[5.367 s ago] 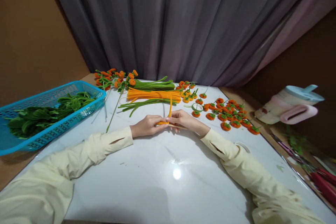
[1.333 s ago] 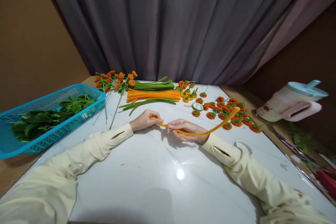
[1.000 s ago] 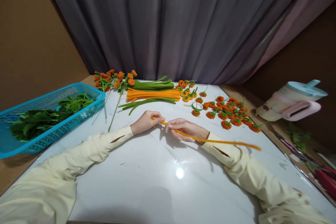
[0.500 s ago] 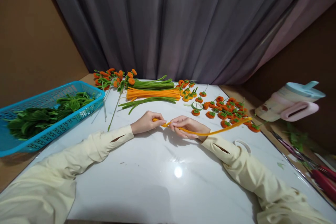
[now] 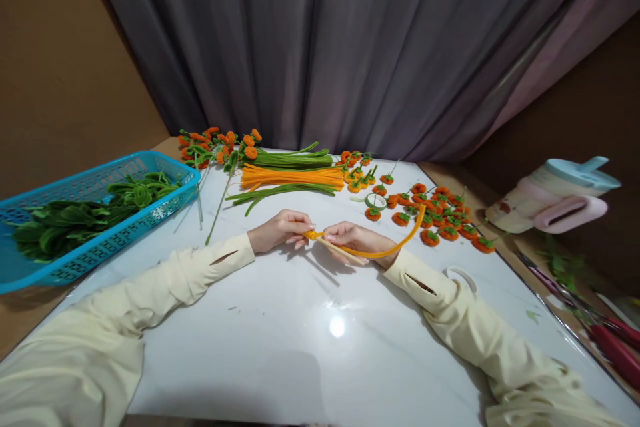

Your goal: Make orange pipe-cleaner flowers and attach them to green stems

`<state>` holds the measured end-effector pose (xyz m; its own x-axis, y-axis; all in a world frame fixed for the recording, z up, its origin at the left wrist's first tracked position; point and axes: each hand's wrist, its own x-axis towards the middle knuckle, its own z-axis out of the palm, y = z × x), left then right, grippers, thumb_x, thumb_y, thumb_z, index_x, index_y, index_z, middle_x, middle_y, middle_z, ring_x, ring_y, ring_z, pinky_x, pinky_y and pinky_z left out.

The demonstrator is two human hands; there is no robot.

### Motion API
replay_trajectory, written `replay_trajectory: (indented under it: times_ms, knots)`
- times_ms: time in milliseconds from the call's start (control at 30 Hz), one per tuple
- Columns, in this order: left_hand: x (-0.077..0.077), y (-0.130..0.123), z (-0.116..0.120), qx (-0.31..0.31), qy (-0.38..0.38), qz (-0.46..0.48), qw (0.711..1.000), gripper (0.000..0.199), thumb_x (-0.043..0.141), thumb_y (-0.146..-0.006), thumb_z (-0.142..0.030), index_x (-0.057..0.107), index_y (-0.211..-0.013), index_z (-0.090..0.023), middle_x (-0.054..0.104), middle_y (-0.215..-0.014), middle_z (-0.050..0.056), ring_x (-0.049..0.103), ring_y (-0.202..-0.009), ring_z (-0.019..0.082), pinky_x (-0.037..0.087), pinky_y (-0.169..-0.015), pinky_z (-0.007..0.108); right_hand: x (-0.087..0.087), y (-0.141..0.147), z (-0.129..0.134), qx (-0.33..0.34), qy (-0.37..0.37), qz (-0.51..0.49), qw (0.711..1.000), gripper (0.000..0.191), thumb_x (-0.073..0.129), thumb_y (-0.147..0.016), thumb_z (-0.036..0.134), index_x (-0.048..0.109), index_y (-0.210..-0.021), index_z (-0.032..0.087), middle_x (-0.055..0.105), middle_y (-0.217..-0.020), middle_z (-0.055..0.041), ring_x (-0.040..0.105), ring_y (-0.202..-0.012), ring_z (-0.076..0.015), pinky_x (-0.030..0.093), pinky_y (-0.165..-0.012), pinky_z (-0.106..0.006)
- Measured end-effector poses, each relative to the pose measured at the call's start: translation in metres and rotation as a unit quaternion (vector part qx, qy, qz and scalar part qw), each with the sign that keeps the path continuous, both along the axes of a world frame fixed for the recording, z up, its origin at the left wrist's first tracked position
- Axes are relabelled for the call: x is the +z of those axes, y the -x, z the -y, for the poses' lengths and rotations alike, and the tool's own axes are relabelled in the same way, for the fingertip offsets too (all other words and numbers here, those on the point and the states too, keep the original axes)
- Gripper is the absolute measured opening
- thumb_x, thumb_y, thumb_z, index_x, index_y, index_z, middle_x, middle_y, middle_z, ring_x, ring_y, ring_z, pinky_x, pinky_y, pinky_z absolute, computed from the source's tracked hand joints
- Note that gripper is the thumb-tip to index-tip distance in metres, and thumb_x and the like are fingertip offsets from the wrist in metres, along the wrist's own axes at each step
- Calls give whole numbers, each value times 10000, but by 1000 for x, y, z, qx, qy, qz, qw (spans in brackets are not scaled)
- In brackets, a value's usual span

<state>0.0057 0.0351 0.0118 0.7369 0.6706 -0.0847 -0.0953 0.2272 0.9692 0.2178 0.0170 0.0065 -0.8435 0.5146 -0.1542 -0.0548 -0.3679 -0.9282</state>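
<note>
Between my two hands, above the white table, is an orange pipe cleaner (image 5: 383,254), its near end wound into a small coil. My left hand (image 5: 283,229) is closed, with thumb and fingertips pinching that coil. A thin pale stick (image 5: 345,253), wooden in look, slants from the coil down to the right under my right hand (image 5: 353,237). My right hand is closed too, its fingers gripping the pipe cleaner beside the coil. The loose tail passes over my right wrist and curves upward. Fingers partly hide the coil and the stick.
Beyond my hands lie bundles of orange pipe cleaners (image 5: 293,177) and green pipe cleaners (image 5: 295,159). Orange flower heads (image 5: 430,220) and a tape roll (image 5: 375,201) are at right. A blue basket (image 5: 125,219) holds green leaves. A tumbler (image 5: 543,197) and red-handled pliers (image 5: 615,350) stand rightmost.
The pipe cleaner's coil has grown and its loose tail has become shorter, swinging left and more upright. The pale stick now shows between the hands. Both hands stay in nearly the same place.
</note>
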Motion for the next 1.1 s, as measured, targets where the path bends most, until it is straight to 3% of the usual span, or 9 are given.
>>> replay_trajectory:
  times_ms: [167, 400, 600, 733, 933, 1100]
  knots:
    - [-4, 0, -2, 24, 8, 36, 999, 216, 668, -752, -299, 597, -731, -96, 493, -436, -13, 539, -503, 100, 367, -521, 184, 3, 6, 6, -24, -40, 40, 998, 123, 516, -816, 219, 513, -744, 119, 563, -521, 18, 368, -265, -42, 263, -262, -154]
    - [-6, -1, 0, 39, -7, 49, 998, 330, 648, -782, -314, 632, -1039, -108, 510, -535, -16, 514, -592, 97, 376, -601, 202, 14, 9, 14, -34, -120, 33, 992, 298, 435, -912, 372, 533, -813, 109, 536, -586, 17, 368, -346, -33, 278, -343, -177]
    - [-9, -4, 0, 66, -100, 1, 993, 371, 616, -790, -400, 683, -976, -87, 548, -634, 10, 426, -587, 84, 327, -581, 214, 11, 10, 15, -35, -112, 46, 992, 309, 409, -923, 340, 522, -745, 114, 529, -566, 14, 344, -344, -30, 250, -353, -193]
    - [-5, -6, 3, 110, -160, -45, 980, 400, 575, -799, -446, 690, -925, -84, 540, -628, 6, 390, -564, 84, 309, -537, 210, 18, 15, 19, -99, -54, 88, 990, 222, 488, -891, 360, 519, -891, 139, 507, -592, 33, 363, -423, -36, 199, -353, -160]
    - [-2, -7, 2, 196, -173, -80, 962, 410, 574, -776, -480, 670, -861, -91, 516, -591, -9, 356, -506, 70, 268, -458, 195, 19, 19, 13, -86, -51, 137, 986, 320, 503, -870, 408, 493, -711, 130, 497, -491, 28, 344, -367, -39, 219, -338, -166]
    - [-8, -7, -4, 240, -169, -92, 952, 428, 563, -772, -491, 653, -888, -89, 510, -574, -15, 334, -466, 65, 242, -426, 198, 16, 18, 11, -67, -59, 149, 985, 321, 480, -882, 407, 503, -722, 130, 525, -469, 21, 307, -315, -35, 222, -320, -175]
